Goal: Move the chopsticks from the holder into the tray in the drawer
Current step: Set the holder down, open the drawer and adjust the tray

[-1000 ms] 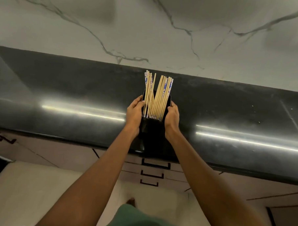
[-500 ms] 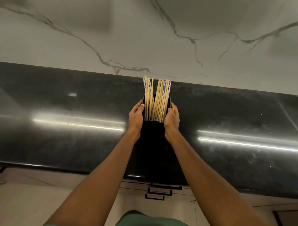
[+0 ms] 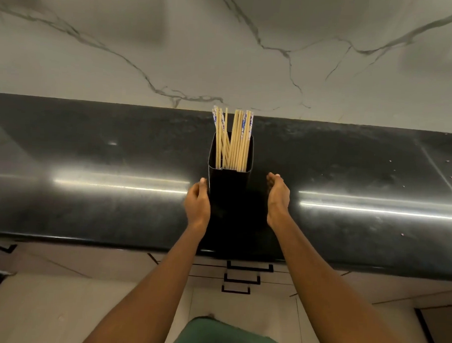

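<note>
One black holder (image 3: pixel 229 182) stands on the one dark counter (image 3: pixel 90 165); its chopsticks (image 3: pixel 233 138) are too bunched to count; three drawer handles (image 3: pixel 249 267) sit below the counter.

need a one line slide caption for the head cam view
Black holder of chopsticks upright on the dark countertop, left hand at its side, right hand open and apart.

Chopsticks' (image 3: pixel 232 140) lower ends hidden inside holder (image 3: pixel 229 187).

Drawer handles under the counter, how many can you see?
3, stacked below the counter edge between the arms: top handle, middle handle, bottom handle. The arms may hide others.
</note>
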